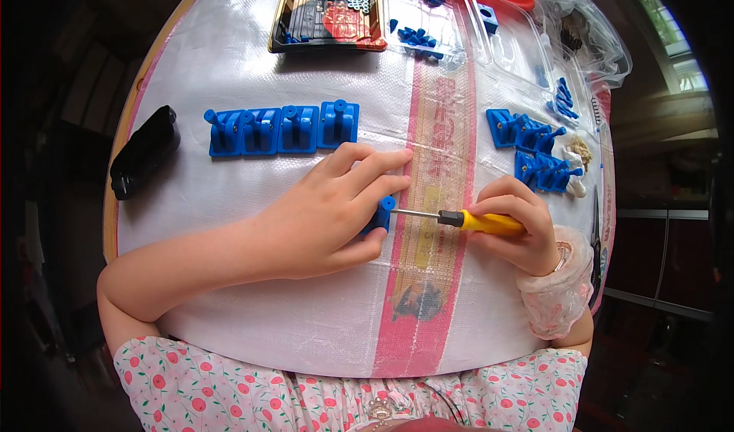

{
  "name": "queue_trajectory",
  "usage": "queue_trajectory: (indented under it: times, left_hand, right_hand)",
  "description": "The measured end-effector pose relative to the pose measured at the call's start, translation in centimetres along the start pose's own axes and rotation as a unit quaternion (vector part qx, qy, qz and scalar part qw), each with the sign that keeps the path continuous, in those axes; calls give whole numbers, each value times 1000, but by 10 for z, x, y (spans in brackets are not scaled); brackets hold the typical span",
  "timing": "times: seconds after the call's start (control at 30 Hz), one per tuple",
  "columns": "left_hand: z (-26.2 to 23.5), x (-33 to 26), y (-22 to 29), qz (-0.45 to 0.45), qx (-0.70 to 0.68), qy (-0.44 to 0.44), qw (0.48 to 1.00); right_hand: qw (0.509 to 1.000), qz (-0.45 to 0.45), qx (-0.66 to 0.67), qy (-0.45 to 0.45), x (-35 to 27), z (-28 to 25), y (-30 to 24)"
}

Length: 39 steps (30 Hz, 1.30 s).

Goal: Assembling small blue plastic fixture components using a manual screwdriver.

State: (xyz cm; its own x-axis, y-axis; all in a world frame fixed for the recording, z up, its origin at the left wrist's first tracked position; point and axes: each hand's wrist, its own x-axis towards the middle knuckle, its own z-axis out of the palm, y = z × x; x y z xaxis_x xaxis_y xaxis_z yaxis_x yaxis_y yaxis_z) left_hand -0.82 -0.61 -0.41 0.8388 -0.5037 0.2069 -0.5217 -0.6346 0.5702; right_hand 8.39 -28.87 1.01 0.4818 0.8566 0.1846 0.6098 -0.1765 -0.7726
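My left hand (336, 206) lies over a small blue plastic part (380, 216) and grips it against the table, hiding most of it. A rounded knob at its top shows between thumb and fingers. In my right hand (516, 222) is a screwdriver (489, 222) with a yellow handle and a dark collar. Its thin metal shaft points left, and the tip meets the blue part's right side. Just beyond my left hand, several blue plastic assemblies (260, 130) with upright pegs stand in a row.
More blue assemblies (539, 149) sit at the right, near loose blue pegs (564, 99). A black tray (329, 46) holding small pieces and a clear plastic tray (459, 53) with blue parts stand at the back. A black case (145, 153) rests by the left edge. Crumpled clear plastic (589, 34) lies back right.
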Motion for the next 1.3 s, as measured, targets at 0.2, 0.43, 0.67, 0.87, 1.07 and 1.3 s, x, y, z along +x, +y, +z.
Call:
queue_trajectory:
  times: [0.2,0.43,0.67,0.87,1.07,1.3]
  left_hand:
    - [1,0,0,0,3,4,1000]
    - [2,1,0,2,5,4,1000]
    - [2,0,-1,1,8,4,1000]
    - [3,-1,-1,0,8,5,1000]
    - [3,0,-1,4,7,9,1000]
    - [3,-1,-1,2,9,7,1000]
  right_hand:
    - [1000,25,3,-17,-2,-3,2]
    - [999,-6,29,37,-3,5,1]
    - [999,10,18,46,-3,2,4]
    - [997,8,20,74,-4,4,5]
    - [997,49,37,35,-7,-2,2]
    - [1000,-8,14,20,0,0,2]
